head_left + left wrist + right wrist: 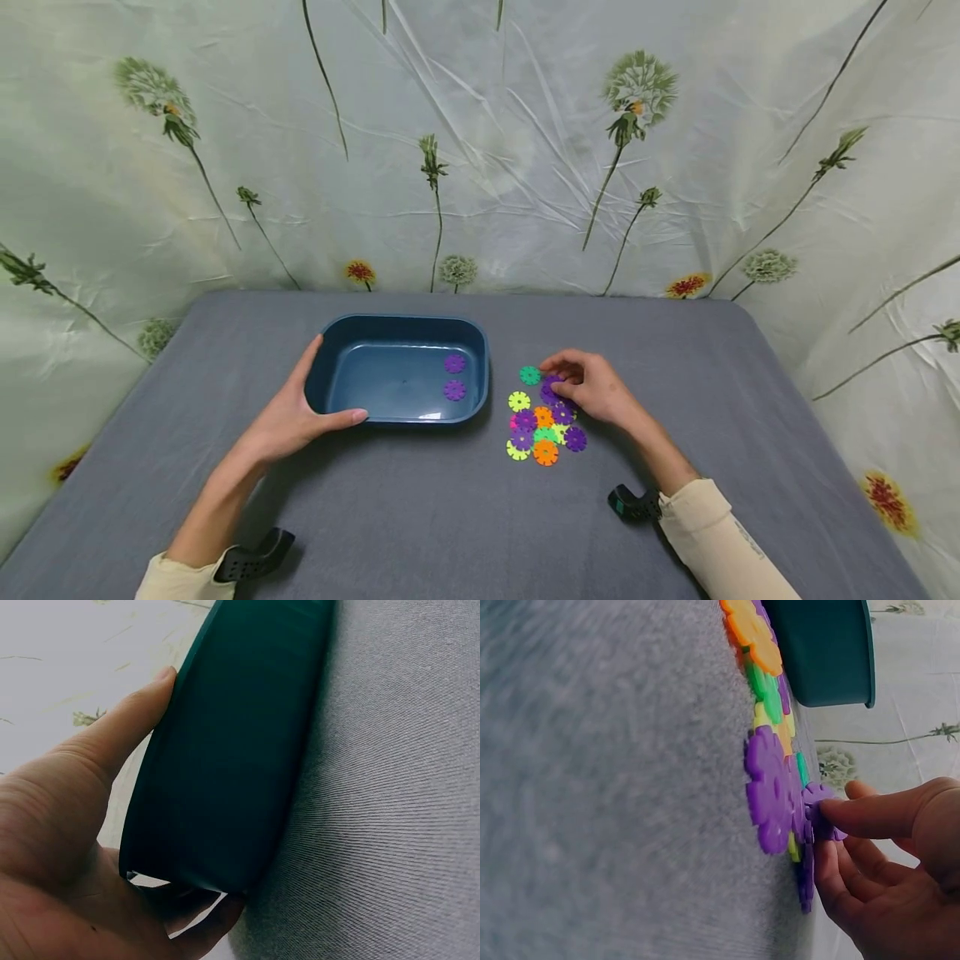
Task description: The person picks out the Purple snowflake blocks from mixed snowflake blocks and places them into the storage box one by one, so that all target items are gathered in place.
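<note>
Pinching a flower-shaped disc (817, 793) occupies the right grip (595, 387).

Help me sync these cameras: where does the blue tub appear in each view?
Head: the blue tub sits just left of centre, gripped by the left hand.
Left wrist: its outer wall fills the upper middle, cut off by the top edge.
Right wrist: at the top, right of centre, also cut off by the top edge.
Shared landmark: the gray cloth, in the head view's lower half, left wrist's right side, right wrist's left side.
</note>
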`<state>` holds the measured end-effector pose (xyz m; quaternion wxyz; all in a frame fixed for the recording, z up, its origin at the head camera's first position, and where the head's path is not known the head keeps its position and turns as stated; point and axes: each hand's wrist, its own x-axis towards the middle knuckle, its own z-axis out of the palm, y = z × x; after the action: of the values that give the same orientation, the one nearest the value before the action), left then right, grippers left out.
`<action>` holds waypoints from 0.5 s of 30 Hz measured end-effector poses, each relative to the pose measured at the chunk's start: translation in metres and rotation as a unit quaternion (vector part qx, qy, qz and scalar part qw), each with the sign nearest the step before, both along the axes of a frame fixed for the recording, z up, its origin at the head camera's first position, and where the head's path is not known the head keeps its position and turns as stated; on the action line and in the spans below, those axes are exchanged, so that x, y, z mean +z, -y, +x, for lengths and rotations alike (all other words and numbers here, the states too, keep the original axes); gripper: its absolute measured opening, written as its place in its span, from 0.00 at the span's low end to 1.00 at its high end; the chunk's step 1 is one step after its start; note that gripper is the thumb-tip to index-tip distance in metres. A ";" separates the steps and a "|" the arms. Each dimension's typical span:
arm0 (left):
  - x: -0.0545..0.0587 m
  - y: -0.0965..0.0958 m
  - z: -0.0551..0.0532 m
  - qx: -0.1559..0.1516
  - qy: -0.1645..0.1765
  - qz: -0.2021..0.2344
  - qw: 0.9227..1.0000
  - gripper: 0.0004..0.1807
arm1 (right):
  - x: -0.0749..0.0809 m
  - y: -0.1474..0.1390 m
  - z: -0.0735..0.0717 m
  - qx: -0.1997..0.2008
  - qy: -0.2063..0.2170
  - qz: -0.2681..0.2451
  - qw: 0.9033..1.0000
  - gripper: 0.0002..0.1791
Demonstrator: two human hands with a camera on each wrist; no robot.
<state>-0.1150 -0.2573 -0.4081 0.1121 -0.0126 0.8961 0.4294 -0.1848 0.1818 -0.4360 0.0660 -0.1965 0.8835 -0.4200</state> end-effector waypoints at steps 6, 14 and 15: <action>0.000 0.000 -0.002 0.004 -0.006 0.009 1.000 0.74 | 0.003 0.003 -0.001 -0.005 -0.007 -0.003 1.000 0.12; 0.000 0.001 -0.005 -0.005 -0.017 -0.007 1.000 0.76 | 0.006 0.009 0.000 -0.020 -0.009 -0.026 0.999 0.08; 0.000 0.001 -0.005 -0.006 -0.017 -0.008 1.000 0.76 | 0.006 0.010 0.000 -0.020 -0.010 -0.030 0.999 0.08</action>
<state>-0.1204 -0.2581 -0.4084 0.0991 -0.0007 0.9012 0.4218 -0.1846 0.1717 -0.4302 0.0426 -0.1849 0.8751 -0.4451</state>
